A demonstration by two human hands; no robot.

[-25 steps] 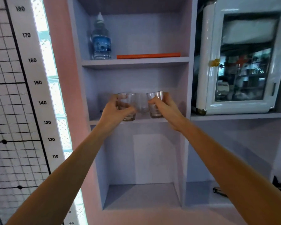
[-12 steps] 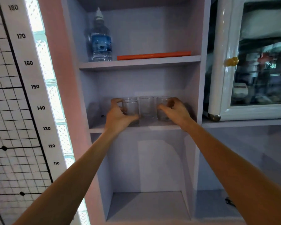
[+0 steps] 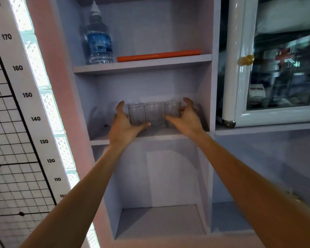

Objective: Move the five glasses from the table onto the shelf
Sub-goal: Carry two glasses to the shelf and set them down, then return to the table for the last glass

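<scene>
Clear glasses, four counted on the middle shelf: front-left glass, rear glass just behind it, middle glass, right glass. All are stood upright, long axis vertical, bases on the board, front three in a tight row. A fifth is not made out; it could be hidden behind the row, so the count is left unconfirmed.

Left hand: fingers spread and held off the left side of the front-left glass, with a gap visible. The thumb is laid at that glass's base; contact cannot be told for certain. Right hand: fingers loosely cupped just beside the right glass, thumb stretched across its lower front. Neither hand is clamped on anything and both grips are slack.

Key relation: the row sits between the two hands and forward of both palms. The left hand is nearer the front-left glass, the right hand nearer the right glass. Both thumbs cross in front of the bases, so the hands are best spread sideways before being drawn back. A thumb hooked on a base would likely drag a glass toward the edge.

Placement step is judged essentially done for these glasses.

On the shelf above, a water bottle and an orange book are seen, well apart from the row.
</scene>
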